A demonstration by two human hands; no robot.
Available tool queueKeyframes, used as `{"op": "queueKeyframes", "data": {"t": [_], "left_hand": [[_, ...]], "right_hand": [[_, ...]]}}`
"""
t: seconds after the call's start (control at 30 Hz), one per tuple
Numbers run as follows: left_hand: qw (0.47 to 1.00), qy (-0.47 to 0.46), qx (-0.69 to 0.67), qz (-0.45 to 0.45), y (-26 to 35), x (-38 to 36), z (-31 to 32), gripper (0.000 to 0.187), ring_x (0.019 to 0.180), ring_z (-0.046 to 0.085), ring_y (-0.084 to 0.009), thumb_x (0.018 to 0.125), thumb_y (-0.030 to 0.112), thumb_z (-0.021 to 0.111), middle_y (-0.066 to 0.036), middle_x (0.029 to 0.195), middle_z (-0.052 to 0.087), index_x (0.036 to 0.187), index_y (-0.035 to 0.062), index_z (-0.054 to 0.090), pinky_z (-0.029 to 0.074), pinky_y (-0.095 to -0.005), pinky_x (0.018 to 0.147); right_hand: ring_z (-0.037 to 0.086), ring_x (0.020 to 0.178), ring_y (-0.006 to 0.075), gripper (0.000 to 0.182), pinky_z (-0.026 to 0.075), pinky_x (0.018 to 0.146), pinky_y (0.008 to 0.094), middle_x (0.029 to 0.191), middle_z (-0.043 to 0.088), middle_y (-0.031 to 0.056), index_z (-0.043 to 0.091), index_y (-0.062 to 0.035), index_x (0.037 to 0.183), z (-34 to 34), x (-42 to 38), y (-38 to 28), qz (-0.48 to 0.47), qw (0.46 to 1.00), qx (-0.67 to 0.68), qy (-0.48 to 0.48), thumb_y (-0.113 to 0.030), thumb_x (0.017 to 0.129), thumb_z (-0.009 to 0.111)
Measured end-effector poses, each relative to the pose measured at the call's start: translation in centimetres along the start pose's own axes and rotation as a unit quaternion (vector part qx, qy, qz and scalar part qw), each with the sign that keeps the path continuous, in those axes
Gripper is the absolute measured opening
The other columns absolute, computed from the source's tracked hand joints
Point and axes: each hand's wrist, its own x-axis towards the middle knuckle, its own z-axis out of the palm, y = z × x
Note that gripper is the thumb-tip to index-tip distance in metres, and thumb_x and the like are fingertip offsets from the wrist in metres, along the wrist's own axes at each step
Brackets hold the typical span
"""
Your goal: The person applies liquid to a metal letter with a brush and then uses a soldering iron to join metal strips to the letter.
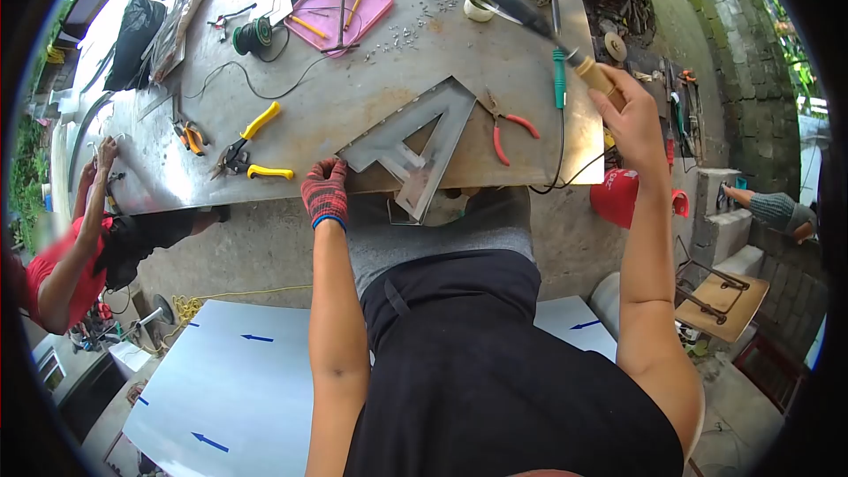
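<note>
My left hand (pixel 325 190), in a red and black striped glove, pinches the lower left corner of a hollow sheet-metal letter A (pixel 455 115) at the table's near edge. The letter's lower end overhangs that edge, above my lap. My bare right hand (pixel 632 115) is raised over the table's right side, wrapped around the wooden handle of a file (pixel 521 13). Its dark bar is smeared by motion and points up and left, apart from the letter. Red-handled pliers (pixel 503 128) lie just right of the letter. Yellow-handled snips (pixel 247 146) lie left of it.
On the metal table (pixel 300 132) are a pink tray (pixel 371 0), a spool (pixel 253 36), orange-handled pliers (pixel 188 135) and a green-handled soldering iron (pixel 559 79). Scattered metal bits lie behind the letter. A co-worker in red (pixel 66 274) works at the left; another person's sleeve (pixel 782 210) shows at right.
</note>
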Motion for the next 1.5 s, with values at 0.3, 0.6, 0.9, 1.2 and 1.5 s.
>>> {"op": "queueKeyframes", "data": {"t": [0.3, 0.6, 0.9, 1.2, 1.5], "left_hand": [[0.999, 0.01, 0.024, 0.033, -0.5, 0.5, -0.1, 0.025, 0.084, 0.065, -0.0156, 0.091, 0.027, 0.081, -0.007, 0.09, 0.076, 0.101, 0.0046, 0.077, 0.052, -0.0341, 0.084], [1.0, 0.003, 0.016, 0.019, 0.3, 0.4, -0.2, 0.023, 0.082, 0.062, -0.014, 0.092, 0.026, 0.08, -0.004, 0.086, 0.073, 0.1, 0.005, 0.076, 0.051, -0.0332, 0.08], [0.999, -0.012, -0.011, 0.035, 0.3, -0.5, -0.5, 0.025, 0.085, 0.061, -0.0125, 0.094, 0.027, 0.078, -0.003, 0.093, 0.073, 0.105, 0.0047, 0.075, 0.05, -0.0317, 0.084], [0.946, -0.07, 0.157, 0.276, 12.7, -9.3, -5.2, 0.02, 0.093, 0.07, -0.0286, 0.094, 0.019, 0.073, -0.012, 0.104, 0.075, 0.112, 0.0082, 0.072, 0.054, -0.04, 0.086], [0.691, -0.197, 0.208, 0.664, 29.2, -30.3, -10.0, 0.027, 0.099, 0.065, -0.0311, 0.087, 0.01, 0.07, -0.009, 0.105, 0.069, 0.113, 0.0115, 0.069, 0.05, -0.0412, 0.09]], "right_hand": [[0.071, 0.098, 0.0381, 0.04, 0.053, 0.087, 0.0434, 0.1, 0.073, 0.0187, 0.064, 0.0003, 0.124, 4.1, 4.0, 16.5, 0.027, 0.971, -0.077, 0.225, -0.021, 0.092, 0.076], [0.061, 0.059, 0.0097, 0.035, 0.046, 0.049, 0.0243, 0.081, 0.066, 0.0053, 0.06, 0.0004, 0.113, 6.2, 5.4, 20.8, 0.108, 0.957, 0.242, 0.121, -0.025, 0.096, 0.076], [0.065, 0.079, 0.0177, 0.035, 0.051, 0.073, 0.0334, 0.085, 0.067, 0.0067, 0.067, 0.0016, 0.107, 8.8, 5.8, 24.6, 0.031, 0.985, 0.102, 0.133, -0.033, 0.101, 0.067], [0.069, 0.096, 0.0395, 0.047, 0.053, 0.086, 0.0438, 0.101, 0.069, 0.0244, 0.068, 0.0012, 0.122, 9.4, 6.0, 25.4, 0.03, 0.989, -0.005, 0.143, -0.038, 0.097, 0.067], [0.068, 0.085, 0.026, 0.053, 0.055, 0.082, 0.0357, 0.106, 0.071, 0.0201, 0.07, 0.0076, 0.121, 5.7, 6.0, 24.7, -0.037, 0.963, 0.023, 0.268, -0.037, 0.093, 0.076]]}}
